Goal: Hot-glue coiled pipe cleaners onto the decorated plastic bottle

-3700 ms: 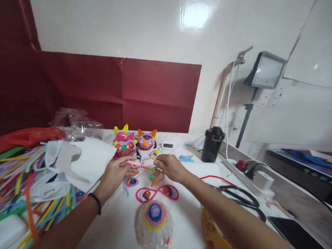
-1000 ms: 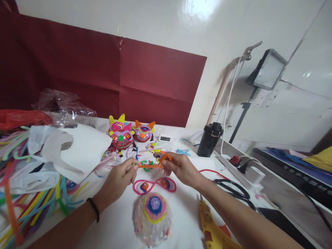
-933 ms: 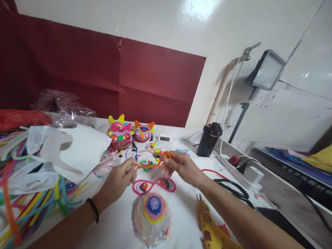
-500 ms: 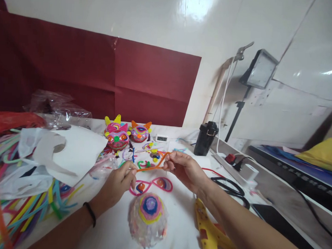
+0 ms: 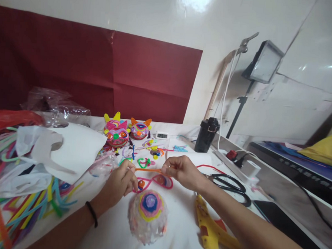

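Stretched between my two hands is an orange pipe cleaner, held nearly level above the table. My left hand pinches one end of it, and my right hand pinches the other. Below it lie pink pipe-cleaner loops around two orange-and-blue eye shapes. Closer to me sits a whitish rounded form with purple, blue, pink and yellow rings on top. Small coiled pipe-cleaner pieces lie just beyond my hands.
At the back stand finished colourful animal heads, a small digital clock and a black bottle. Many pipe cleaners are piled at left. To the right lie a yellow glue gun, black-handled scissors and a power strip.
The orange pipe cleaner was bent up at its right end and is now straight between my hands. My right hand has lowered slightly, its fingers now closed over that end.
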A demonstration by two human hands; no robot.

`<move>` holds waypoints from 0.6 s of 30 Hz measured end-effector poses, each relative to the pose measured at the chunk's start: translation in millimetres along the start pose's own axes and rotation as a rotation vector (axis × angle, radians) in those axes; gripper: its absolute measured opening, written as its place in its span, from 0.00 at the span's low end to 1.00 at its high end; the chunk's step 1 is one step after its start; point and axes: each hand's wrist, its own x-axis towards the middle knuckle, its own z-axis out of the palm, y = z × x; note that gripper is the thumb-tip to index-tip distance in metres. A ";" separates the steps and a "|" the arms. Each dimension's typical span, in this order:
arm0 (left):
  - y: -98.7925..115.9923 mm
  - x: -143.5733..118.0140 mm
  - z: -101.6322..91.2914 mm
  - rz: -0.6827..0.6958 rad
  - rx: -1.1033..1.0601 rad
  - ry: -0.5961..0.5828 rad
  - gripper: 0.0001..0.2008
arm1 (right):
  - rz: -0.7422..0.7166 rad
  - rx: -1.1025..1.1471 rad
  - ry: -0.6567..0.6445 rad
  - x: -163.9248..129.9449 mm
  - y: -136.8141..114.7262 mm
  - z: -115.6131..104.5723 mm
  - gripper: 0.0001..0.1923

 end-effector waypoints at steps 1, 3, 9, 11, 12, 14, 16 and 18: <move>-1.3 1.2 0.7 -0.018 -0.018 0.000 0.14 | -0.005 -0.005 0.017 -1.2 -1.4 1.6 0.14; -3.4 2.8 1.7 -0.056 -0.053 -0.013 0.15 | -0.021 -0.018 0.053 -4.3 -5.1 3.8 0.15; -4.8 2.7 -0.6 -0.120 -0.099 -0.130 0.13 | -0.036 -0.047 0.150 -15.8 -12.7 -1.1 0.14; -2.9 2.3 -3.8 -0.097 -0.065 -0.171 0.13 | -0.023 -0.056 0.171 -18.8 -12.5 -5.6 0.15; -1.2 1.8 -5.7 -0.076 -0.040 -0.183 0.13 | -0.019 -0.061 0.178 -20.2 -12.5 -7.9 0.16; 3.5 0.2 -9.8 -0.019 0.019 -0.191 0.12 | -0.020 -0.070 0.185 -22.4 -13.8 -11.7 0.16; 8.9 -2.4 -13.6 0.045 0.080 -0.182 0.13 | -0.028 -0.080 0.190 -23.7 -16.8 -14.1 0.16; 13.6 -5.0 -16.4 0.105 0.149 -0.159 0.13 | -0.035 -0.090 0.194 -24.2 -21.0 -15.0 0.16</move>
